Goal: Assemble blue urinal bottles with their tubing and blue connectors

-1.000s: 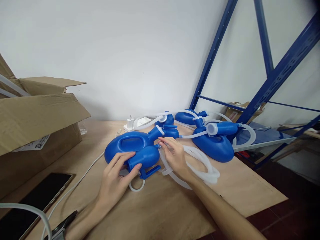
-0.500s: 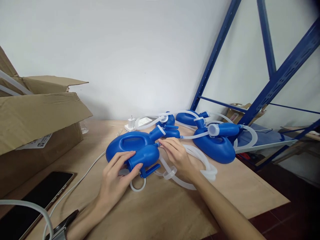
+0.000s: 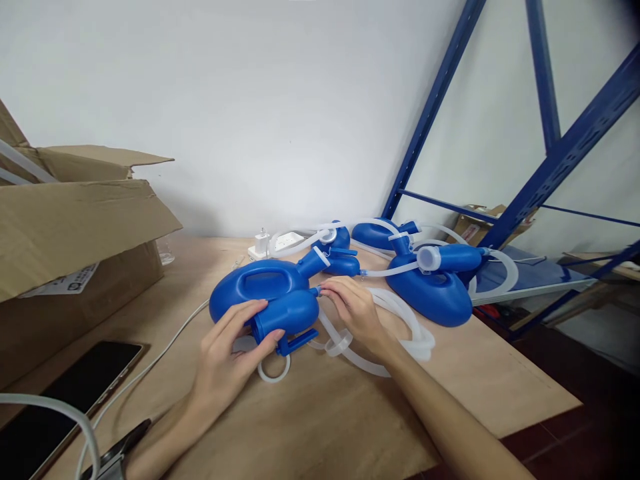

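Observation:
My left hand [image 3: 233, 353] grips a blue plastic urinal cup [image 3: 287, 312] round its wide open end, thumb in front and fingers on top. At the cup's narrow nozzle [image 3: 316, 291], my right hand [image 3: 353, 310] is closed in a pinch on a clear tube [image 3: 327, 323], whose end is hidden by the fingertips. Behind the cup lies a blue urinal bottle [image 3: 225, 293] on its side, its handle hole facing me and its neck pointing up to the right. A white ring [image 3: 274, 380] lies below the cup. Around the tube sits a translucent collar [image 3: 339, 343].
More blue bottles [image 3: 430, 293] with cups and coiled tubes lie at the back right. An open cardboard box [image 3: 90, 213] stands at left, with a phone [image 3: 70, 400] and white cable [image 3: 150, 367] before it. A power strip [image 3: 285, 241] is by the wall; a blue rack [image 3: 435, 107] rises at right.
The view has shifted very slightly. Both hands keep the same grip, and the cup and the tube at its nozzle have hardly moved.

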Available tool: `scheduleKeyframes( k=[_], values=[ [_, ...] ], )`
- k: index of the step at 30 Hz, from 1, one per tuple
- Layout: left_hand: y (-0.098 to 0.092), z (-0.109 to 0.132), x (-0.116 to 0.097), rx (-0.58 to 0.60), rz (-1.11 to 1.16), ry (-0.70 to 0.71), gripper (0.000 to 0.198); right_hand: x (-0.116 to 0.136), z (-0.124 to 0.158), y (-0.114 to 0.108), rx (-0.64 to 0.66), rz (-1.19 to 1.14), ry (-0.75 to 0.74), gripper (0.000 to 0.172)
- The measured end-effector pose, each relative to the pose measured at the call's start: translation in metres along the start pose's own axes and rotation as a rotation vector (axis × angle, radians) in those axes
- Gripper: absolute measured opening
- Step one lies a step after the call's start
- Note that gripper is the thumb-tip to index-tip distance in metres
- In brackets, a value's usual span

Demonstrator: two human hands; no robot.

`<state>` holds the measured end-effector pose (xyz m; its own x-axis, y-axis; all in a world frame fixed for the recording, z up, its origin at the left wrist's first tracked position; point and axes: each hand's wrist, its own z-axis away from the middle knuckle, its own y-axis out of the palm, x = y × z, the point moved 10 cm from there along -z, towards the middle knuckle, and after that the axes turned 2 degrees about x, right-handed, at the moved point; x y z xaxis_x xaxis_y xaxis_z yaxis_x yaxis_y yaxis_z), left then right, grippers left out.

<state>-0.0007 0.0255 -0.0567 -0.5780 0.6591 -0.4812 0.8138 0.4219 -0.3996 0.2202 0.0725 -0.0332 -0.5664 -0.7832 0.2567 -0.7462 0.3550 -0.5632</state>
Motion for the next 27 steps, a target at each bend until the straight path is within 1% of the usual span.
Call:
scheduleKeyframes(
  k=[2,5,7,8,10,13,15,18,21,23,27],
  values=[
    [0.000,0.000,-0.003,-0.010,-0.001,0.025,0.031,-0.007,0.001,0.001,-0.003,0.023,0.016,0.023],
    [-0.002,-0.001,-0.001,-0.017,-0.006,0.004,0.029,-0.027,0.001,-0.007,-0.055,0.082,0.099,0.021],
    [-0.003,-0.002,0.001,-0.015,-0.012,-0.011,0.029,-0.037,0.000,-0.011,-0.045,0.108,0.143,0.018],
    [-0.004,-0.002,0.001,-0.015,-0.014,-0.007,0.029,-0.038,-0.001,-0.011,-0.017,0.108,0.143,0.018],
    [-0.005,-0.003,-0.002,-0.023,-0.021,0.020,0.030,-0.029,-0.004,-0.007,0.076,0.082,0.084,0.024],
    [-0.005,-0.003,-0.006,-0.032,-0.029,0.066,0.029,-0.002,-0.005,0.004,0.211,0.031,-0.045,0.046],
    [-0.005,-0.002,-0.008,-0.027,-0.031,0.094,0.030,0.014,-0.005,0.012,0.259,0.058,-0.094,0.053],
    [-0.004,0.001,-0.013,-0.018,-0.046,0.145,0.028,0.024,-0.002,0.024,0.299,0.140,-0.125,0.050],
    [-0.005,0.004,-0.013,-0.025,-0.083,0.159,0.023,0.024,0.002,0.034,0.381,0.111,-0.135,0.045],
    [-0.006,0.004,-0.012,-0.033,-0.104,0.164,0.022,0.023,0.003,0.035,0.415,0.062,-0.132,0.042],
    [-0.008,0.003,-0.015,-0.034,-0.166,0.224,0.021,0.019,0.001,0.034,0.403,0.021,-0.072,0.046]
  ],
)
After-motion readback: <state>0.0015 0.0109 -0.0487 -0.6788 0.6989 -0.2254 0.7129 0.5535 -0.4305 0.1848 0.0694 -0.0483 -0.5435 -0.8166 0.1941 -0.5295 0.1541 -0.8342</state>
